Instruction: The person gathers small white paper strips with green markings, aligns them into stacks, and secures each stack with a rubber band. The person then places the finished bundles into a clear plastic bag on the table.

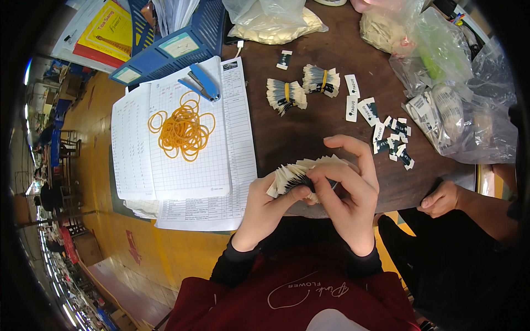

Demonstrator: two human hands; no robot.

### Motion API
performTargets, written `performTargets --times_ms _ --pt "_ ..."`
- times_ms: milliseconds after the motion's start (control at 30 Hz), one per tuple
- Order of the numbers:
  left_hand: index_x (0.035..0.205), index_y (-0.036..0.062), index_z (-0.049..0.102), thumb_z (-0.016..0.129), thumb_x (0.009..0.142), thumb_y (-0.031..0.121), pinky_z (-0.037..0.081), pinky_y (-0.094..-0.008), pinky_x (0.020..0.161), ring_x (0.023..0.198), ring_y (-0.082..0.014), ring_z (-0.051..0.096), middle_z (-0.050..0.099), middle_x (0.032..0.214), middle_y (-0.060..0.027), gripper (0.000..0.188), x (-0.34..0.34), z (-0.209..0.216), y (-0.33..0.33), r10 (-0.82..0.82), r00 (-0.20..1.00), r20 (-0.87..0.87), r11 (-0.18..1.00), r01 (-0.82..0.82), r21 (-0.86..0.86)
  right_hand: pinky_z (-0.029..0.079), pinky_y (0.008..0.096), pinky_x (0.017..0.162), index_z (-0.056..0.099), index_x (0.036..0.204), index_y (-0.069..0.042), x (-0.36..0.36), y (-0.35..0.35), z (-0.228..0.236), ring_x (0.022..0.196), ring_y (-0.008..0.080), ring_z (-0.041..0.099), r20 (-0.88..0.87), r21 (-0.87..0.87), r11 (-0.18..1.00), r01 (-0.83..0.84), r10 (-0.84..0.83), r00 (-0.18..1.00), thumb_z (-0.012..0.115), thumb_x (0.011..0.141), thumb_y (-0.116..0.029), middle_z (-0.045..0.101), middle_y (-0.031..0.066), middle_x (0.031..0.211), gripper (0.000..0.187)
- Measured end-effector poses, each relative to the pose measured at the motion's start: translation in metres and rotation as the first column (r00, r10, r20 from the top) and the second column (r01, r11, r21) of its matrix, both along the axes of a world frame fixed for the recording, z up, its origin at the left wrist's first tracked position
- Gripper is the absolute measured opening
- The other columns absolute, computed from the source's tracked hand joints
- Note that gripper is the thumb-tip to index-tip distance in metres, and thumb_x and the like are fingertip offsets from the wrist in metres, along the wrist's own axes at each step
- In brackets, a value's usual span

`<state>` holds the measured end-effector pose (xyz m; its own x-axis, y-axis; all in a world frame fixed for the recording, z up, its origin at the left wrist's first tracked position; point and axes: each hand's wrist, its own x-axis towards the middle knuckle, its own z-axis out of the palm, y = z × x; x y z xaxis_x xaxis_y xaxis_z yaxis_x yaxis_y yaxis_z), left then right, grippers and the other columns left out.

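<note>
Label stack [287, 176], fanned out at the lower middle of the frame, sits in two hands at the near edge of the table [287, 132]. The left hand [264, 208] closes around the stack's left end; the right hand [353, 201] pinches its right side, one finger raised clear. We can make out no band around it (fingers hide part), so a slackened left grip could, we judge, spill labels over the edge. Farther right, loose labels [378, 131] lie scattered, and any strays landing there could get mixed in. Left of centre, the rubber bands [185, 129] are heaped in a tangle; one pulled out quickly could drag others along.
</note>
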<state>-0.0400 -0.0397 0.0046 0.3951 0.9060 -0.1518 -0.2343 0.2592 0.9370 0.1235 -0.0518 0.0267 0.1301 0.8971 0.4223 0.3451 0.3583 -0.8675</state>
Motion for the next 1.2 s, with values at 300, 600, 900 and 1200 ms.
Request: performTargets --times_ms 300,600,900,1200 --pt "0.121 -0.004 0.063 0.067 0.097 0.009 0.054 -0.0264 0.078 0.083 -0.011 0.068 0.072 0.09 -0.0055 0.027 0.0 0.004 0.001 -0.024 0.998 -0.064 1.0 0.024 0.006 0.054 0.0274 0.063 0.074 0.093 -0.003 0.0 0.0 -0.002 0.078 0.0161 0.068 -0.002 0.001 1.0 -0.009 0.009 1.0 0.068 0.078 0.011 0.056 0.0151 0.126 0.021" --pt "0.12 -0.0056 0.062 0.066 0.098 0.009 0.055 -0.0266 0.078 0.084 -0.0115 0.069 0.072 0.091 -0.0056 0.027 0.002 0.007 0.002 -0.044 0.996 -0.073 0.999 0.043 -0.024 0.052 0.0255 0.062 0.075 0.094 -0.003 0.002 -0.001 -0.001 0.076 0.0152 0.067 0.023 0.029 0.998 -0.047 0.046 0.999 0.066 0.078 0.013 0.056 0.0145 0.126 0.024" --pt "0.114 -0.0049 0.063 0.067 0.098 0.011 0.055 -0.0269 0.078 0.084 -0.0122 0.07 0.071 0.09 -0.0056 0.023 0.001 0.008 0.003 -0.063 0.995 -0.081 0.997 0.059 -0.05 0.054 0.0268 0.069 0.075 0.096 0.0 -0.001 -0.002 0.002 0.082 0.0173 0.068 -0.009 -0.065 0.998 0.009 -0.009 1.0 0.066 0.079 0.011 0.058 0.0146 0.124 0.022" --pt "0.113 -0.0049 0.064 0.069 0.096 0.011 0.055 -0.0264 0.079 0.085 -0.011 0.07 0.074 0.088 -0.0068 0.024 -0.004 0.012 0.006 -0.122 0.988 -0.093 0.992 0.117 -0.05 0.055 0.0278 0.071 0.074 0.095 0.002 0.002 -0.001 0.004 0.084 0.0172 0.07 0.002 -0.1 0.995 -0.023 0.024 1.0 0.08 0.076 0.003 0.06 0.0135 0.123 0.02"
